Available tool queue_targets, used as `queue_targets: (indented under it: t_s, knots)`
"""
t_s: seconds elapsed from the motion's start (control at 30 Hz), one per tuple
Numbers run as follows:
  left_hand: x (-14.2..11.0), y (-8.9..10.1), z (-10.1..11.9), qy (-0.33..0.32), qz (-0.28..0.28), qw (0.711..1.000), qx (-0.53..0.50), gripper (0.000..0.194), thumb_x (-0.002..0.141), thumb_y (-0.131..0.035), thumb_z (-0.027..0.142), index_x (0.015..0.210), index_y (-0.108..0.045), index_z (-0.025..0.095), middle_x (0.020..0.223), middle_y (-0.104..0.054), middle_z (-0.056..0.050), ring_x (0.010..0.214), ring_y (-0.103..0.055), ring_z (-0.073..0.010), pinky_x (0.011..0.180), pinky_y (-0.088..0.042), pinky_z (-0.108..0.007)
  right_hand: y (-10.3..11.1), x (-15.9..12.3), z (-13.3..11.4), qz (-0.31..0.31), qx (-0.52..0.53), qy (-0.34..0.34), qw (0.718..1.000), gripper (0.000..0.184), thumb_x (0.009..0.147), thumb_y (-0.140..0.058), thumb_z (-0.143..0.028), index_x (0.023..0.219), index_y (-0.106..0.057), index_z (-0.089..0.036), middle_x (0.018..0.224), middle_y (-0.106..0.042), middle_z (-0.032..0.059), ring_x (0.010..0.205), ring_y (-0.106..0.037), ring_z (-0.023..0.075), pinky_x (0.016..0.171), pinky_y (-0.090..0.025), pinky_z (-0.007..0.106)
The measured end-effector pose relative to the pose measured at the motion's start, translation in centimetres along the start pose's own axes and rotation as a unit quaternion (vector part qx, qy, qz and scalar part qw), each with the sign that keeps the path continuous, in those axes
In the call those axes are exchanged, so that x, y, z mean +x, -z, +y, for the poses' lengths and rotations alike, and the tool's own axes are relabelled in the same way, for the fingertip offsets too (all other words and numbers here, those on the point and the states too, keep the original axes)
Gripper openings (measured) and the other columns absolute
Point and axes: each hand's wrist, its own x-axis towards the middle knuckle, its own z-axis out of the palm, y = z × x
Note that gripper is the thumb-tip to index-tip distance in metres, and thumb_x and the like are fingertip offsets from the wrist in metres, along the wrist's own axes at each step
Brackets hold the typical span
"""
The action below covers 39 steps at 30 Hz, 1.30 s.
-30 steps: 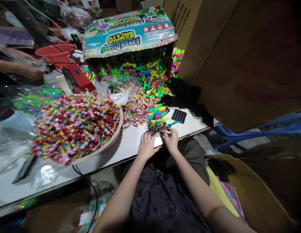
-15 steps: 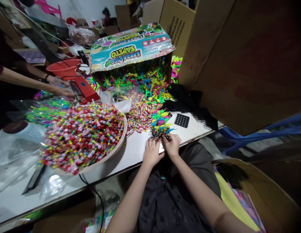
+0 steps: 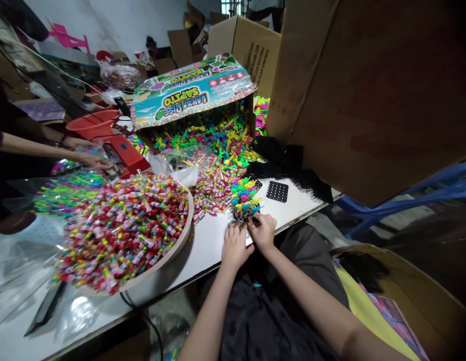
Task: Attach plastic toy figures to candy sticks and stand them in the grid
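A cluster of small yellow, blue, pink and green plastic figures stands packed together in a black holder at the table's front edge. My left hand lies at the near side of this cluster, fingers stretched forward on the white table. Just to its right, my right hand has thumb and fingers closed against the cluster's near right corner; what is between the fingertips is hidden. A flat black square with rows of holes lies beyond my right hand.
A wide basin heaped with wrapped candies is on the left. Behind, an open printed carton spills coloured figures. Black netting and a tall cardboard box are at right. A co-worker's hands work by a red sealer.
The view has shifted slightly, so the table contents sit lower in the picture. Both my hands stay by the cluster, with only small finger movement. The co-worker's hand has shifted slightly by the sealer.
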Motion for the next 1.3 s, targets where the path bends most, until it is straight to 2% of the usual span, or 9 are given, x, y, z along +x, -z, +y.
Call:
queue_targets:
  t_s: [0.33,0.47,0.7,0.97,1.1,1.17,1.3]
  knots:
    - [-0.1,-0.5,-0.3,-0.002,0.006,1.000,0.006,0.060,0.065,-0.062,0.028,0.120,-0.040,0.015,0.121,-0.043,-0.012,0.115,-0.035,-0.0283,0.101,-0.027,-0.046,0.1,0.3,-0.1,-0.009,0.006,-0.040,0.999,0.021,0.075,-0.057,-0.037,0.083,-0.058,-0.017,0.075,-0.061,0.0025,0.075,-0.052,0.0182,0.076,-0.031,0.032]
    - [-0.1,-0.5,-0.3,-0.005,0.002,1.000,0.002,0.059,0.066,-0.061,0.028,0.120,-0.040,0.015,0.120,-0.043,-0.012,0.114,-0.036,-0.0284,0.101,-0.028,-0.045,-0.1,0.4,0.1,-0.008,0.017,-0.016,1.000,0.017,0.075,-0.058,-0.034,0.076,-0.056,-0.017,0.076,-0.061,0.0021,0.076,-0.052,0.0181,0.075,-0.031,0.031]
    - [0.0,-0.6,-0.3,-0.006,0.004,1.000,0.000,0.058,0.067,-0.060,0.027,0.120,-0.040,0.015,0.120,-0.044,-0.012,0.113,-0.036,-0.0289,0.100,-0.027,-0.046,-0.6,0.2,0.4,-0.004,-0.002,0.008,1.000,0.016,0.076,-0.056,-0.032,0.077,-0.055,-0.017,0.078,-0.062,0.0040,0.075,-0.052,0.0183,0.073,-0.032,0.031]
    - [-0.1,-0.6,-0.1,-0.011,0.008,1.000,0.006,0.056,0.067,-0.061,0.027,0.119,-0.043,0.015,0.119,-0.045,-0.013,0.113,-0.036,-0.0293,0.099,-0.029,-0.046,0.0,0.5,0.1,-0.021,0.028,-0.027,0.999,0.015,0.077,-0.056,-0.032,0.078,-0.057,-0.018,0.078,-0.062,0.0039,0.075,-0.053,0.0184,0.074,-0.034,0.032]
    - [-0.1,-0.3,-0.2,0.002,0.043,0.998,-0.042,0.053,0.067,-0.060,0.026,0.117,-0.045,0.017,0.117,-0.048,-0.012,0.110,-0.040,-0.0278,0.097,-0.031,-0.045,0.8,0.0,-0.7,-0.070,0.091,-0.053,0.992,0.015,0.076,-0.056,-0.031,0.081,-0.061,-0.018,0.077,-0.062,0.0046,0.076,-0.053,0.0194,0.075,-0.037,0.034]
    - [-0.2,-0.2,-0.4,0.054,0.077,0.991,-0.093,0.043,0.068,-0.060,0.025,0.110,-0.052,0.017,0.109,-0.053,-0.010,0.104,-0.045,-0.0262,0.093,-0.035,-0.043,1.5,-0.6,-1.3,-0.122,0.141,-0.064,0.980,0.019,0.076,-0.054,-0.029,0.089,-0.062,-0.019,0.074,-0.060,0.0045,0.073,-0.054,0.0190,0.072,-0.041,0.033]
    - [-0.3,-0.3,-0.9,0.188,0.147,0.959,-0.152,0.019,0.072,-0.056,0.026,0.086,-0.058,0.014,0.084,-0.058,-0.009,0.091,-0.050,-0.0247,0.083,-0.041,-0.039,3.1,-1.1,-1.5,-0.259,0.246,-0.048,0.933,0.024,0.080,-0.047,-0.029,0.096,-0.062,-0.019,0.076,-0.062,0.0046,0.070,-0.057,0.0172,0.066,-0.045,0.029]
